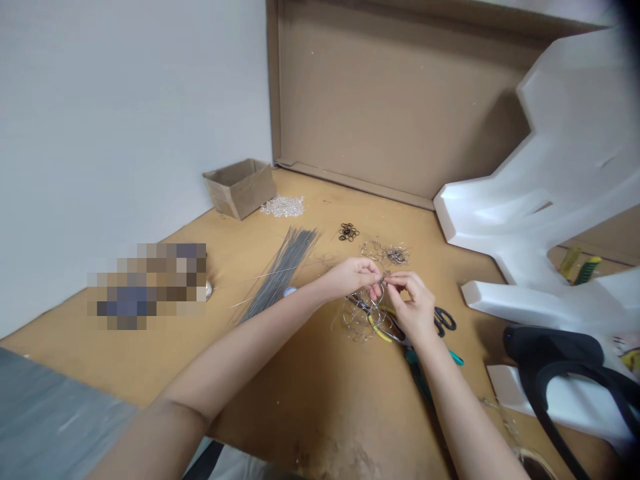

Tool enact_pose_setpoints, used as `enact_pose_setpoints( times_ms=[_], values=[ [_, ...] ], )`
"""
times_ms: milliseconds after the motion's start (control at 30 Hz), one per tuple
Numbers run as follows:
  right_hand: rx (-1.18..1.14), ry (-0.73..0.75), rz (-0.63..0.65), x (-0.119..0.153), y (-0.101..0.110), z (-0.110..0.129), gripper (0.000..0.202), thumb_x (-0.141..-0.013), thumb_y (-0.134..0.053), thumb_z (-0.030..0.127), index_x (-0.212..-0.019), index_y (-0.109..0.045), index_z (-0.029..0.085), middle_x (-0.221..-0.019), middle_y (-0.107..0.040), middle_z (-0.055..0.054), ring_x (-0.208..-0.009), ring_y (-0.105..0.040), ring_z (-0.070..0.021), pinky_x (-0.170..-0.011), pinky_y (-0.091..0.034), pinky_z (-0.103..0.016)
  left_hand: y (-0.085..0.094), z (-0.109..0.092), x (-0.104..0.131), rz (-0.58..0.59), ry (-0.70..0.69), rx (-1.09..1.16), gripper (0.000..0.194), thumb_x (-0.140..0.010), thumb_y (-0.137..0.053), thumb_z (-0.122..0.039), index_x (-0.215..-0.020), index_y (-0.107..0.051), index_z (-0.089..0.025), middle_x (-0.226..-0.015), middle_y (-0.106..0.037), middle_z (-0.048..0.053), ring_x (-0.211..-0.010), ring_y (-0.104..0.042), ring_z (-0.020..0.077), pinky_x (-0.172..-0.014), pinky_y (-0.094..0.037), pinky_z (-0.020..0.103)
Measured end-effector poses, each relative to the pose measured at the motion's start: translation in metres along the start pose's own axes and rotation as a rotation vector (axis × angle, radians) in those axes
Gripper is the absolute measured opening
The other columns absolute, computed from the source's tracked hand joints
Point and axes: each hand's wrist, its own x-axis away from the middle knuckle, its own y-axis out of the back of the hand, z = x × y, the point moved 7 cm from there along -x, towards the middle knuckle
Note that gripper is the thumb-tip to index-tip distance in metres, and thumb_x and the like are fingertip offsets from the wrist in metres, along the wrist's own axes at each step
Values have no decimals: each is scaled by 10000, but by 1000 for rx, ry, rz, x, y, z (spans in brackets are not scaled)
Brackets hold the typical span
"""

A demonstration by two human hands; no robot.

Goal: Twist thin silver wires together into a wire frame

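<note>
A small wire piece is sitting just right of the frame's centre, pinched between the fingertips of both hands. The left hand is gripping it with thumb and fingers; the right hand is closing on it from the other side. Its exact shape is too small to tell. Directly below, a tangle of silvery wire loops is lying on the brown table, with yellow-handled pliers and black-handled scissors beside it. Above the hands, loose wire bits and black rings are resting in small heaps. Left of centre, a bundle of grey wires is slanting across the table. Beyond it, a pile of clear pieces is lying beside an open cardboard box. White foam is filling the upper right.
</note>
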Motion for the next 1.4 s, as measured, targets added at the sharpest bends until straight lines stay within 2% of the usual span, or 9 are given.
enact_pose_setpoints(
  times_ms=[233,367,733,833,967,1067,1200,1300,1400],
  values=[
    [4,55,-48,5,2,2,100,-808,-537,149,-826,-597,227,-868,-625,-51,-811,-600,-181,-717,-498,-339,-4,-5,3,36,-18,27,77,-811,-548,-128,-873,-510,-103,-564,-622,-11,-493,-593,94,-586,-476,254],
    [-20,49,-33,3,2,1,96,-805,-549,140,-819,-599,220,-857,-606,-46,-803,-590,-174,-707,-490,-327,-7,-7,6,37,15,20,23,-806,-528,-82,-805,-512,-99,-533,-609,-18,-479,-590,90,-577,-481,248],
    [-84,-12,18,1,-3,-1,84,-804,-556,195,-791,-633,226,-814,-614,-33,-751,-593,-167,-689,-486,-321,-7,0,3,41,11,-7,128,-874,-451,-163,-755,-474,-120,-532,-604,-14,-472,-599,91,-543,-484,228],
    [-134,-99,50,-3,-1,-8,67,-776,-592,209,-733,-643,218,-805,-619,-33,-747,-591,-165,-682,-485,-317,3,5,-2,-81,-10,-62,139,-891,-409,-159,-754,-422,-144,-529,-592,-30,-465,-596,92,-537,-463,221],
    [-273,-276,241,-4,-6,-24,90,-708,-675,270,-654,-644,205,-785,-624,-26,-761,-597,-169,-722,-483,-319,35,0,-3,-340,-63,-96,158,-914,-341,-138,-760,-364,-167,-542,-594,-47,-455,-584,76,-557,-437,205],
    [-390,-417,258,-1,-8,-38,134,-684,-700,311,-670,-638,194,-787,-628,-26,-745,-598,-163,-720,-483,-316,39,-3,-5,-293,-69,-70,167,-925,-313,-147,-763,-347,-171,-559,-609,-29,-496,-610,93,-593,-451,225],
    [-503,-504,229,4,-16,-46,173,-667,-712,332,-670,-626,182,-986,-613,-58,-853,-598,-173,-727,-491,-312,23,0,-8,-157,-82,-91,159,-904,-378,-153,-745,-379,-161,-571,-600,-20,-524,-594,89,-622,-452,233],
    [-654,-670,312,13,-26,-51,201,-672,-707,339,-775,-620,190,-1065,-612,-69,-860,-624,-180,-674,-511,-303,22,4,-8,-179,-89,-121,152,-895,-386,-154,-744,-391,-161,-590,-582,-29,-523,-564,74,-621,-448,223],
    [-796,-813,373,20,-29,-51,335,-701,-687,346,-989,-574,218,-983,-658,-63,-772,-659,-176,-588,-507,-277,27,5,-8,-223,-102,-155,141,-893,-364,-151,-754,-387,-166,-605,-557,-43,-532,-545,62,-621,-445,208]
  ],
)
